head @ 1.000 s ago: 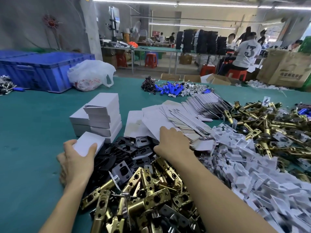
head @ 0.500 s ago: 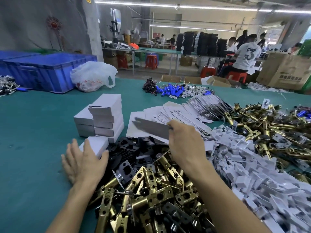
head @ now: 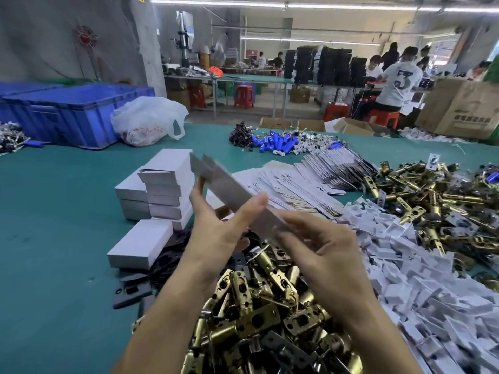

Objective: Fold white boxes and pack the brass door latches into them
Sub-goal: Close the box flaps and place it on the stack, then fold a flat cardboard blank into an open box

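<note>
Both grips pinch one flat white box blank (head: 229,184) in the air at frame centre, the left grip (head: 221,230) at mid-length and the right grip (head: 324,244) at its near end. An uneven squeeze would likely crease the thin card off its folds. Its long axis runs diagonally, with the far end pointing upper left, above the brass latches (head: 256,306) on the surface (head: 54,211).

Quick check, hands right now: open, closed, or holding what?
Left hand: holding the flat box blank, thumb on top.
Right hand: holding the near end of the same blank.
</note>
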Demonstrator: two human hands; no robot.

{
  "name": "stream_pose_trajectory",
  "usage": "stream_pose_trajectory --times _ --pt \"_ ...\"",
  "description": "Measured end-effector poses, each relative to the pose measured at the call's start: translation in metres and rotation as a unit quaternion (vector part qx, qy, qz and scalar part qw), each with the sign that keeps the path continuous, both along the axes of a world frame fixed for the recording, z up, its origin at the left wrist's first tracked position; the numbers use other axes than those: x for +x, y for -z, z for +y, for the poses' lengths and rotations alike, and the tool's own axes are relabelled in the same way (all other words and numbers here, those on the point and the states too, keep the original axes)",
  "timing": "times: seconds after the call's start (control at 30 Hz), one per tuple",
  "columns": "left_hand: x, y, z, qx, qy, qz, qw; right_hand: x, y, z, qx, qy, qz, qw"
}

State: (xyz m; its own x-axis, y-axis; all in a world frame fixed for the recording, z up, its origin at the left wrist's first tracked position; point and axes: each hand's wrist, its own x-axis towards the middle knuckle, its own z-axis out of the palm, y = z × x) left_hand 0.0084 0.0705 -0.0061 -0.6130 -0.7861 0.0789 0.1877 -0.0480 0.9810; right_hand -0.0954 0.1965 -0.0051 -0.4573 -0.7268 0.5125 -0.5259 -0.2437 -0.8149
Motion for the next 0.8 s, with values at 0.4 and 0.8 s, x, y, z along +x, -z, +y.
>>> stream_pose_trajectory --times 0.4,0.8 --pt "-0.005 -0.028 0.003 0.204 0.122 0.05 0.97 -0.009 -0.003 0.004 0.041 -0.03 0.065 0.997" --pt "-0.021 -0.012 0.001 0.246 0.212 0.02 0.946 -0.012 0.015 -0.011 -0.026 0.004 0.206 0.978"
